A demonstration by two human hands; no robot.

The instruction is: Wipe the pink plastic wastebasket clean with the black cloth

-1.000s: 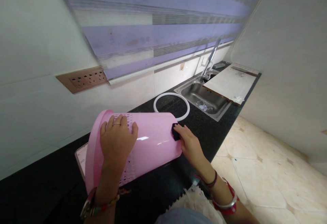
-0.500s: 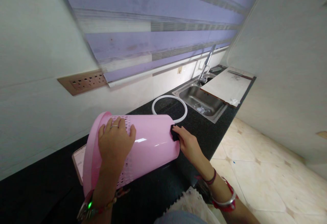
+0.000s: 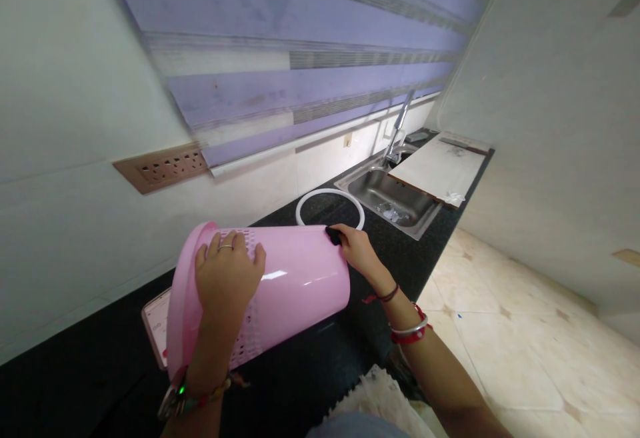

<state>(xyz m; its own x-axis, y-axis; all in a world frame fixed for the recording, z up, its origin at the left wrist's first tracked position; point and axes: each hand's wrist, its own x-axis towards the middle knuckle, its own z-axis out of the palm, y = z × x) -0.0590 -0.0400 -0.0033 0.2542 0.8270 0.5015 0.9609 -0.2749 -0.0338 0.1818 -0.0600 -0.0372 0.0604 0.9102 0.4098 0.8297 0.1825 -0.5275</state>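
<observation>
Fingers point(image 3: 239, 243) on pink bin point(image 3: 297, 278), black counter point(image 3: 395, 251), sink point(image 3: 373, 188)

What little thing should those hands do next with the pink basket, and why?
Maybe the right hand should slide the black thing a little along the pink basket while the left hand presses gently. The black thing is pinched at the basket's narrower end, and the basket lies on its side, so a steadying hand could help stop it rolling.

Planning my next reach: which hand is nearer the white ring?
Right. The right hand is at the narrow end of the pink basket, close to the white ring; the left hand is farther away, spread on the basket near its rim.
</observation>
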